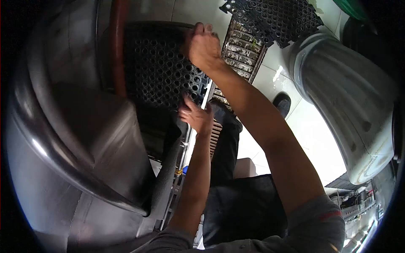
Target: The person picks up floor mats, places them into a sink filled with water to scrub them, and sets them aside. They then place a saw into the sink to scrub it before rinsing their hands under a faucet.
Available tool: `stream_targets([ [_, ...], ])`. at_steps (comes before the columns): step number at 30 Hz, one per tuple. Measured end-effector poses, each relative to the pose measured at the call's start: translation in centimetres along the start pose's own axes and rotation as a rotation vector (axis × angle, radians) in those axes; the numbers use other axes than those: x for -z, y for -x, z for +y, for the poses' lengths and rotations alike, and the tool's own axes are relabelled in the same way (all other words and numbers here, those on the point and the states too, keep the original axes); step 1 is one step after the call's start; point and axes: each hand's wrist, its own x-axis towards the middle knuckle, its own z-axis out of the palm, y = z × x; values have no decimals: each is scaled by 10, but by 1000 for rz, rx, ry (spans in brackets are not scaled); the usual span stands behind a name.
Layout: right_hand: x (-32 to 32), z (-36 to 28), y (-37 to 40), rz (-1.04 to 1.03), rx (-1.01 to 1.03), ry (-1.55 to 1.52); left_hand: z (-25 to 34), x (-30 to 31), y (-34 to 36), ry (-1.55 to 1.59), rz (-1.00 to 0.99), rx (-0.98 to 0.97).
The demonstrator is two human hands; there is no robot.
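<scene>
A black rubber mat (162, 71) with round holes hangs at a slant beside a steel unit, over the floor. My right hand (204, 47) is closed at the mat's upper right edge, its fingertips blurred. Lower down, my left hand (196, 116) is at the mat's lower right corner, with the thumb apart and the fingers bent against the edge. Part of the grip of each hand is hidden. The mat's left side is dark and passes behind a reddish-brown pipe (119, 50).
Curved steel equipment (63, 164) fills the left side. A slatted floor drain grate (242, 50) runs past the mat. Another black holed mat (291, 19) lies at the top on white tiles (312, 122). A large grey plastic bin (346, 92) stands right. A dark shoe (282, 104) is near it.
</scene>
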Motion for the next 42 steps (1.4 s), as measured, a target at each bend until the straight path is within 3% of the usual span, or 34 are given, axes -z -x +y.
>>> stream_targets([
  [2,4,0,2,-25,-16,76,-14,6,-13,-14,265,-112],
  [5,6,-11,6,8,41,115,-49,1,-27,90,354,-229],
  [6,4,-23,3,91,-101,-223,-52,6,-30,187,413,-311],
  [7,3,-32,-2,172,-247,-559,-54,11,-32,198,376,-250],
  [10,-38,-10,-13,320,-202,-355,-56,8,-35,-7,227,-227],
  [12,-1,38,1,277,-184,-295,-65,-13,-37,-73,388,-293],
  [13,16,56,5,215,-135,-306,-56,-6,-30,-46,382,-313],
  [14,-20,109,7,292,-270,-403,-46,13,-26,-30,408,-291],
  [15,-3,137,23,359,-431,-232,-35,29,-24,-24,432,-267],
  [16,-15,194,31,388,-515,-298,-15,37,-28,-15,428,-277],
  [18,22,229,54,384,-725,-348,44,37,-28,711,442,-674],
  [19,-7,278,63,429,-670,-131,86,39,-38,633,440,-753],
  [20,5,283,63,465,-979,-338,135,39,-55,563,447,-834],
  [22,-2,299,50,387,-1047,-272,225,9,-114,786,282,-756],
  [23,-13,318,43,397,-1041,-267,269,-6,-150,856,77,-643],
  [24,-26,337,34,450,-999,-386,303,-19,-186,769,-12,-564],
  [26,-37,357,11,511,-943,-511,351,-35,-237,504,61,-565],
  [27,-33,357,2,547,-1032,-459,364,-47,-262,485,40,-596],
  [29,-30,355,0,590,-1135,-396,371,-82,-302,417,-60,-553],
  [30,-36,353,3,675,-1117,-394,371,-87,-307,393,-270,-538],
  [32,-36,347,13,764,-1105,-397,366,-89,-280,195,33,-548],
  [33,-37,346,17,657,-1167,-645,365,-89,-278,180,33,-553],
  [34,-35,342,18,543,-1203,-888,364,-86,-278,267,-69,-481],
  [36,-46,339,21,630,-1183,-857,356,-82,-287,361,-161,-400],
  [38,-50,338,31,719,-1175,-811,343,-82,-293,599,-552,-441],
  [40,-42,345,34,668,-1182,-1254,328,-68,-272,733,-662,-353],
  [41,-45,351,39,629,-1146,-1335,322,-53,-257,746,-769,-333],
  [42,-31,338,53,594,-978,-1365,315,-36,-243,757,-870,-316],
])
